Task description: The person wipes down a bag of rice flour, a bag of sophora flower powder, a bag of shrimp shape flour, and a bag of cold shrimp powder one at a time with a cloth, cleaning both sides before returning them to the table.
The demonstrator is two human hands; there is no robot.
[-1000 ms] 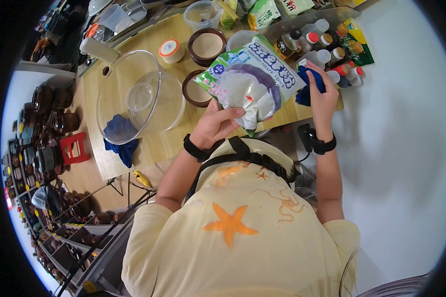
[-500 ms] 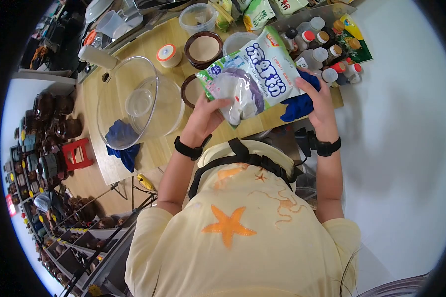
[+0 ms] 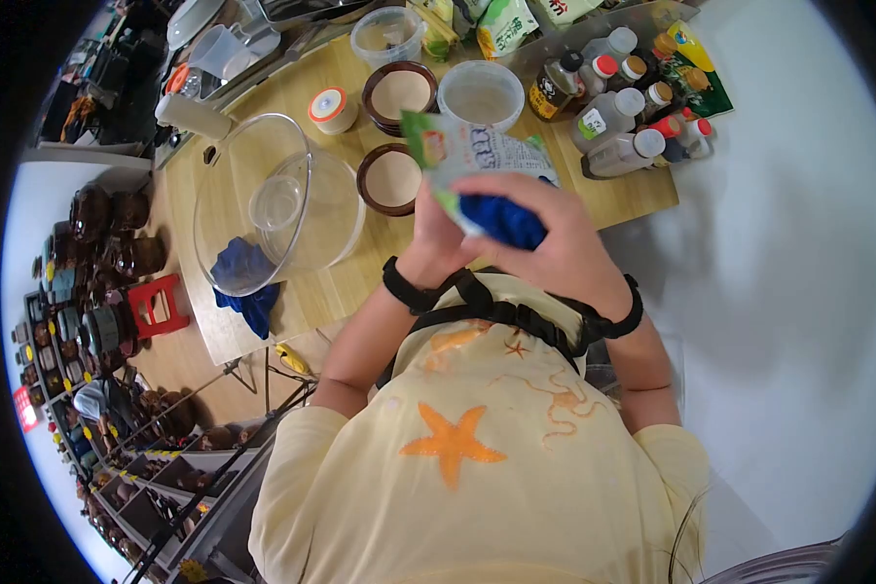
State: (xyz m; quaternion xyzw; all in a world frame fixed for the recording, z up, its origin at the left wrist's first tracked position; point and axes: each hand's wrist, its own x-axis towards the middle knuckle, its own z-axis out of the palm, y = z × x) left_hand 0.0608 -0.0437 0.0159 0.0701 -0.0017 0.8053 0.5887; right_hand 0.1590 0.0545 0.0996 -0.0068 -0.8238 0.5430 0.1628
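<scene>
A flour bag [image 3: 485, 151], printed "shrimp shape flour" in the earlier frame, is tilted up in front of me with a text-covered side showing. My left hand [image 3: 436, 237] is closed on its near left end. My right hand [image 3: 560, 234] is closed round a blue cloth [image 3: 504, 222], which lies against the bag. Some fingers of both hands are hidden behind one another and the bag. Just left of the bag stands a brown-rimmed bowl [image 3: 389, 179] with pale contents. Beyond the bag is a clear plastic tub [image 3: 481, 95].
A large clear bowl [image 3: 346, 229] and a second blue cloth [image 3: 248, 292] are on the wooden table [image 3: 307, 297] at left. Another brown-rimmed bowl [image 3: 400, 94] and a lidded jar [image 3: 332, 110] stand behind. Several bottles [image 3: 608, 117] crowd the back right. A red stool [image 3: 154, 307] is beyond the table.
The bag has turned from its front to its printed side. My right hand has moved left with the blue cloth, close to my left hand. The tub behind is more exposed.
</scene>
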